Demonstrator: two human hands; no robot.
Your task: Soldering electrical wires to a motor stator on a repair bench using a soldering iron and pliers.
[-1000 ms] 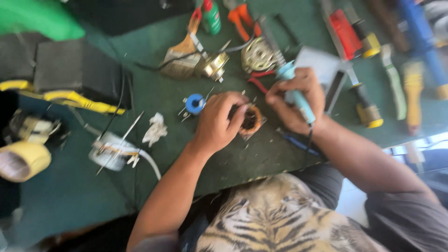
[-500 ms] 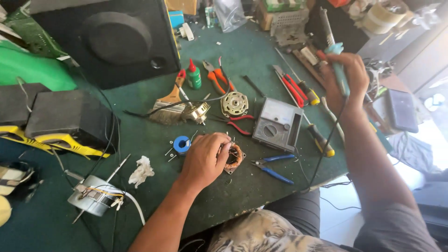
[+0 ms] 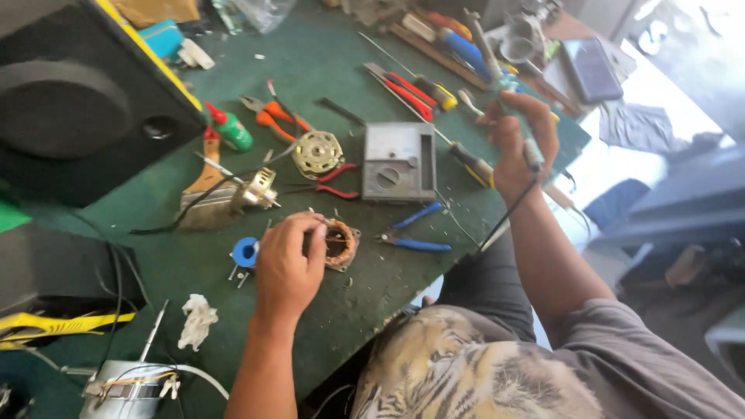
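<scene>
Left hand (image 3: 289, 268) is pressing down on 1 copper-wound stator (image 3: 339, 243) lying flat on the green bench (image 3: 326, 46), bore facing up, fingers (image 3: 314, 233) curling over its left rim. Right hand (image 3: 516, 143) is holding 1 soldering iron (image 3: 497, 70) above the bench's right edge, fingers wrapping tight around the handle, long axis running up-left, tip pointing away from the person (cord trailing down). Nearby: 1 grey meter (image 3: 400, 161), 1 blue-handled pliers (image 3: 415, 233), 1 blue solder spool (image 3: 246, 251).
</scene>
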